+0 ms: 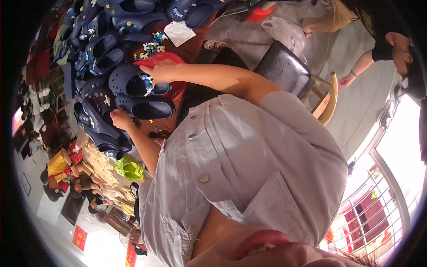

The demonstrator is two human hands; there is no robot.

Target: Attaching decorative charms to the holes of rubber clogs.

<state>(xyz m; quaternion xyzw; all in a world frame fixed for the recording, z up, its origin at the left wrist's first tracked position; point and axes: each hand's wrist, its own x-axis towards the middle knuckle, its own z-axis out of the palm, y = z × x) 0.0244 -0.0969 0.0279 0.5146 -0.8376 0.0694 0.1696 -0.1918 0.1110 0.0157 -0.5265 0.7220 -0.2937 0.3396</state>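
Note:
A pair of dark blue clogs lies in front of me, the upper clog (129, 80) and the lower clog (149, 108) side by side. My right hand (161, 71) is over the upper clog, its fingers curled round a cluster of small blue and white shoe charms (148, 83). Closed at the toe end of the lower clog is my left hand (121, 119); what its fingertips hold is hidden. Beneath the right hand, a red basin (179, 89) is partly covered by the clogs. More loose charms (153, 44) lie beyond it.
Many dark blue clogs (104, 49) are heaped on the table's far and left sides. A white paper (179, 33) lies by the charms. Green clogs (130, 168) sit to the left. A black-seated chair (284, 66) and another person's hand (346, 81) are at right.

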